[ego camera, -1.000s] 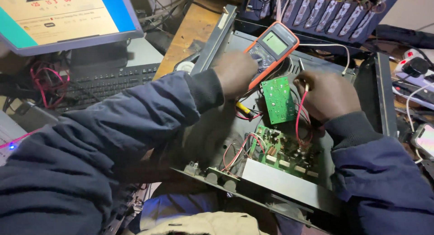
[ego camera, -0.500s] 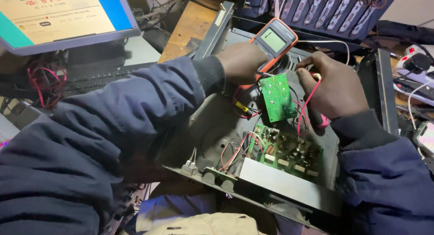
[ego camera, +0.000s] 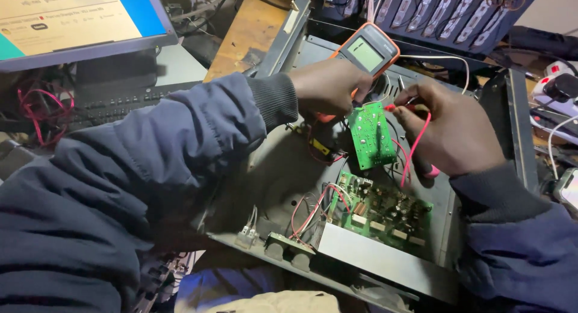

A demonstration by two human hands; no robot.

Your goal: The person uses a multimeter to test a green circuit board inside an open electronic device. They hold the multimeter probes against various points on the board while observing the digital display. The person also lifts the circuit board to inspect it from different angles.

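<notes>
From up here I see my left hand (ego camera: 328, 87) curled over the top edge of a small green circuit board (ego camera: 372, 135), fingers closed against it so it stands nearly upright above the open metal chassis (ego camera: 277, 168). An orange-cased multimeter (ego camera: 367, 51) leans just behind that hand, its grey screen facing me. My right hand (ego camera: 451, 129) has its fingers (ego camera: 415, 111) pinched together on a red test probe (ego camera: 397, 107), whose tip meets the right edge of the small board. A red lead (ego camera: 415, 144) loops down from the probe across my palm. Below both hands a larger green board (ego camera: 382, 210) lies flat inside the chassis, wired with thin red strands. Off to the left on the desk (ego camera: 253, 30) sit a dark keyboard (ego camera: 114, 102) and a lit monitor (ego camera: 78, 21)
</notes>
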